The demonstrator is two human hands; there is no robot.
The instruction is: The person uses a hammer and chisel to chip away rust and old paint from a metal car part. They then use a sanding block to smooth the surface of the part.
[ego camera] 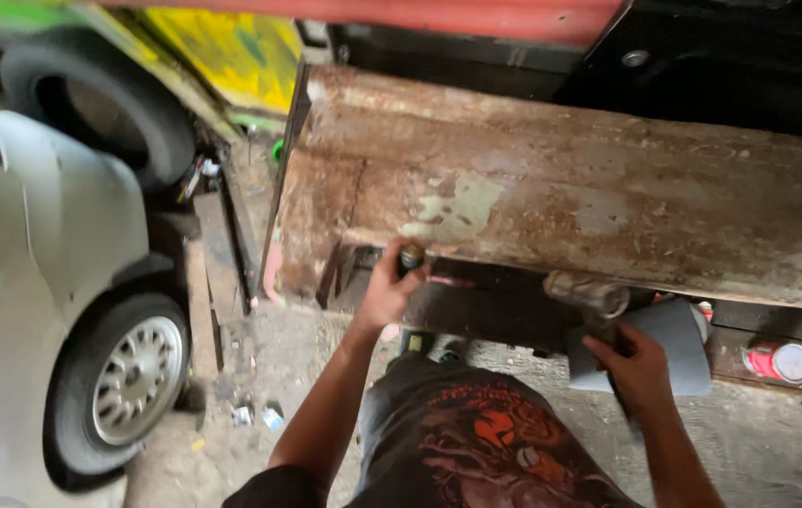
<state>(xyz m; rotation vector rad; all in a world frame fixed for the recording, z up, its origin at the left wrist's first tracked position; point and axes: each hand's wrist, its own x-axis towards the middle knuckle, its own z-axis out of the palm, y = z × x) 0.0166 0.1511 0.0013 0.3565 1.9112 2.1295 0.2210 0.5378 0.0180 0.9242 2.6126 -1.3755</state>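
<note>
Head view, looking down past printed shorts [486,442] at a concrete floor [758,442]. Left hand [390,290] raised to the lower lip of a long rusty metal panel [561,188], fingers [412,275] curled tight around a small dark cylindrical tool [410,256]; tool standing roughly upright, top end pointing up against the panel's underside, its lower part hidden in the palm. Panel's long axis running left to right across the frame, dipping slightly toward the right, rusted face turned up toward the camera. Right hand [634,365] lower and to the right, fingers [608,346] wrapped over the near edge of a grey folded sheet [664,348], held just beneath the panel's lip; a dull metal cylinder [589,293] lying just above that sheet, long axis roughly level. Red-and-white can [779,361] on its side, resting on a dark ledge [730,350] under the panel, well right of the right hand. White car [34,282] with its wheel [133,376] at far left; spare tyre [100,99] leaning behind it.
</note>
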